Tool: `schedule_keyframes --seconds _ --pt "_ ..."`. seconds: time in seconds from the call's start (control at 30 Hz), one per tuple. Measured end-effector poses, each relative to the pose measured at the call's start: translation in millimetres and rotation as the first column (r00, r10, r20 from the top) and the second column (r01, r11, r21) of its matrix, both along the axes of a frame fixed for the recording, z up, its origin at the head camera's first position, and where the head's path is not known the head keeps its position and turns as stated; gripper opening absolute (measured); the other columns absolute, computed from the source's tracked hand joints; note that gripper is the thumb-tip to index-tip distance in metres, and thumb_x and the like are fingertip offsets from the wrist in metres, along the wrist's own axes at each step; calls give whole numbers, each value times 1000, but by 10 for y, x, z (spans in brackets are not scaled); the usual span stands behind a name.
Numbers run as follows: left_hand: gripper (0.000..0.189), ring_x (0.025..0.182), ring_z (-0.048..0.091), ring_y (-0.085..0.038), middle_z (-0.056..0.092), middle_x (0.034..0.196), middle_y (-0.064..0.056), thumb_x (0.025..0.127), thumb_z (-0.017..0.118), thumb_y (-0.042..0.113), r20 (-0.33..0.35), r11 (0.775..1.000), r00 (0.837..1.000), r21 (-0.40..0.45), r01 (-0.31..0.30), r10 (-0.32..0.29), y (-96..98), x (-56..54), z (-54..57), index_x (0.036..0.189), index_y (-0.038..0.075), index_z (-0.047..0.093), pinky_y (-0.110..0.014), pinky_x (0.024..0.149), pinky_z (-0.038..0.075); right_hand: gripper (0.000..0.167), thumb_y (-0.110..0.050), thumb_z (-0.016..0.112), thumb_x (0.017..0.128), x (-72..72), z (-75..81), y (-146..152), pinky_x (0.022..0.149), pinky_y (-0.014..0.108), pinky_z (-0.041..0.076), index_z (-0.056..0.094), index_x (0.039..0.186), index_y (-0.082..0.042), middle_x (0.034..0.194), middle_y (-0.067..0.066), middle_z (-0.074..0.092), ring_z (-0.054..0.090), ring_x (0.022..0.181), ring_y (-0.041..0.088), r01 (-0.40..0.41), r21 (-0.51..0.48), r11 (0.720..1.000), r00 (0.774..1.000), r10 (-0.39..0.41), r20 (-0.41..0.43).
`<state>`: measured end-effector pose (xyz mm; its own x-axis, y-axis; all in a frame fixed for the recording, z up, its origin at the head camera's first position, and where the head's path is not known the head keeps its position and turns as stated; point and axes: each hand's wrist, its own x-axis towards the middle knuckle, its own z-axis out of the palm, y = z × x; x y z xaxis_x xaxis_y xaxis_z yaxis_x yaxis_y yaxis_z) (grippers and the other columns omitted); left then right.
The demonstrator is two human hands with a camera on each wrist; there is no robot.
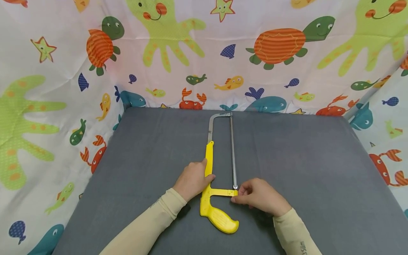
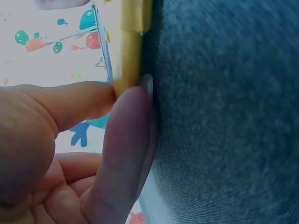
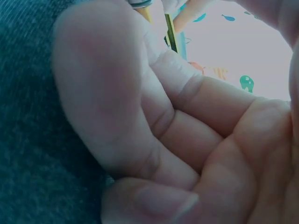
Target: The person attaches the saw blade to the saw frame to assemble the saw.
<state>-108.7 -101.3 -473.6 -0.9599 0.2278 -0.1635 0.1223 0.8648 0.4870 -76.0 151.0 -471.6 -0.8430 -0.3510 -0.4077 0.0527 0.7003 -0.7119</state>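
Observation:
A hacksaw (image 1: pixel 221 217) with a yellow handle and a grey metal bow lies on the grey table, its bow pointing away from me. Its blade (image 1: pixel 233 152) runs along the right side. My left hand (image 1: pixel 193 180) grips the yellow upper frame between thumb and fingers; the left wrist view shows the yellow bar (image 2: pixel 128 60) pinched there. At the near end of the blade, my right hand (image 1: pixel 262 196) has thumb and curled fingers at the tip of the yellow crossbar (image 1: pixel 221 192). Its fingers (image 3: pixel 100 79) hide whatever part of that end they hold.
The grey cloth-covered table (image 1: pixel 306 159) spreads out on both sides of the saw. A white curtain (image 1: pixel 197 35) printed with sea animals hangs along the back and both sides of the table.

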Motion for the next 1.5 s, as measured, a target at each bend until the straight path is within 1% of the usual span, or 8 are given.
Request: schedule_keyframes --seconds 0.1,0.27,0.37,0.47,0.7,0.97,1.23,1.5 --pt "74 61 57 -14 68 90 -8 99 81 34 20 1000 1000 -18 2 -2 6 -4 0 157 -1 52 -23 56 48 31 -47 89 86 8 6 22 55 32 46 75 80 -20 66 -5 63 61 60 17 -6 -13 1000 1000 6 8" --pt "76 61 56 -14 67 89 -7 100 80 35 27 1000 1000 -24 12 -11 8 -5 -24 160 0 49 -23 56 47 29 -44 88 88 26 -1 53 57 32 50 74 83 -18 68 -5 64 61 62 17 -11 -57 998 1000 12 17" --pt "76 61 56 -14 67 89 -8 100 80 34 21 1000 1000 -19 15 -15 4 -9 -29 159 -1 49 -23 56 47 28 -41 87 89 18 -12 67 58 31 52 74 85 -17 72 -5 67 61 62 16 -17 -81 997 1000 18 16" --pt "75 61 55 -13 67 90 -8 100 80 34 19 1000 1000 -18 15 -14 4 -17 -24 159 -1 50 -24 56 47 26 -40 87 90 -3 -16 78 57 30 51 75 88 -17 74 -5 69 59 61 14 -24 -97 995 1000 25 12" --pt "75 61 56 -13 68 92 -8 99 81 35 18 1000 1000 -18 22 -22 12 -36 -11 158 -1 51 -22 56 47 26 -35 87 91 -14 1 97 57 29 50 74 94 -14 76 -2 67 59 62 15 -48 -144 988 999 47 -9" --pt "75 60 55 -13 68 90 -8 99 81 35 13 1000 1000 -18 21 -21 10 -25 -6 158 -1 52 -23 55 46 23 -30 86 92 -14 0 113 58 29 52 74 100 -12 78 -2 68 60 62 14 -67 -153 986 998 67 -4" --pt "76 57 54 -13 64 83 -6 99 81 33 29 1000 999 3 22 -22 12 4 -39 158 -2 50 -23 53 46 18 -23 83 93 18 -34 135 58 28 52 73 102 -11 79 -1 67 60 61 13 -88 -160 983 996 88 -4" --pt "76 60 57 -12 71 94 -11 98 82 33 13 1000 1000 4 16 -16 11 -10 -11 158 -2 50 -22 55 48 18 -16 84 91 1 -11 122 57 27 50 73 104 -9 78 -1 66 59 61 13 -73 -158 985 997 73 -4"
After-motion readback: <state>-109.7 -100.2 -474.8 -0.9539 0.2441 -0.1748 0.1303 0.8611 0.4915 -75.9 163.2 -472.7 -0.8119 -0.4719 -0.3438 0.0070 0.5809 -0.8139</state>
